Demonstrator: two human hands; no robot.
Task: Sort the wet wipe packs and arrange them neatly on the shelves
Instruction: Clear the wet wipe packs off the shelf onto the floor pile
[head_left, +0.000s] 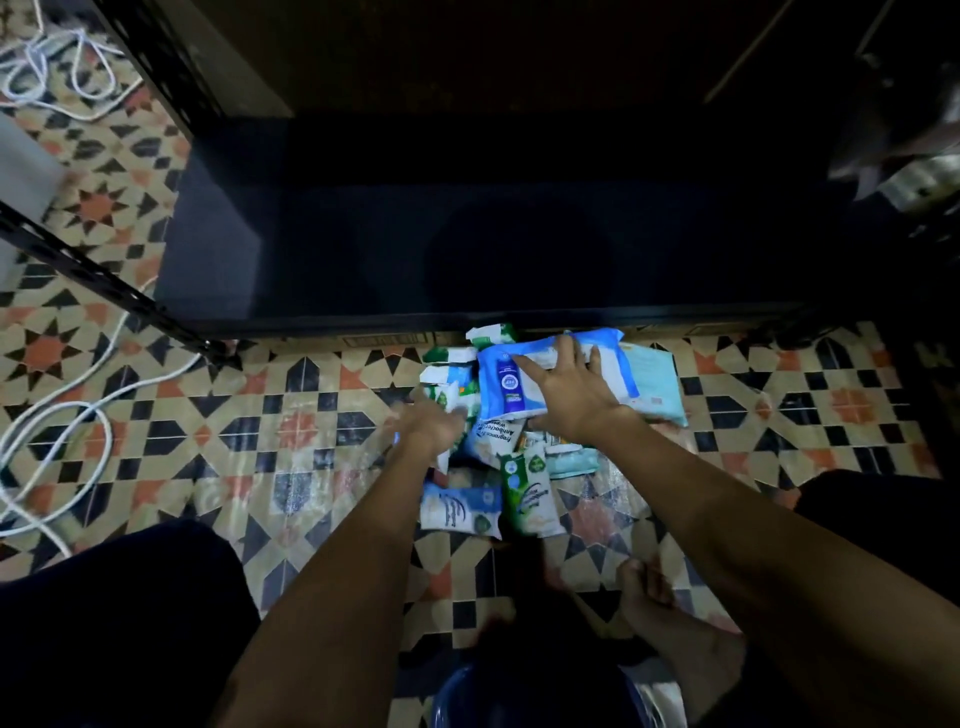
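Looking down at a heap of wet wipe packs (498, 441) on the patterned tile floor (291, 415), right in front of the dark bottom shelf (467, 249), which has nothing on it that I can see. My right hand (566, 389) lies flat with fingers spread on the big blue pack (519, 384) topping the pile. My left hand (434, 423) sits at the pile's left edge (too blurry, can't tell its grip), and white cables (78, 415) trail off to the left.

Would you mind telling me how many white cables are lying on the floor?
2 white cables: one coiled cable at the top left beside the shelf upright, one looped cable at the left edge. More may be hidden.
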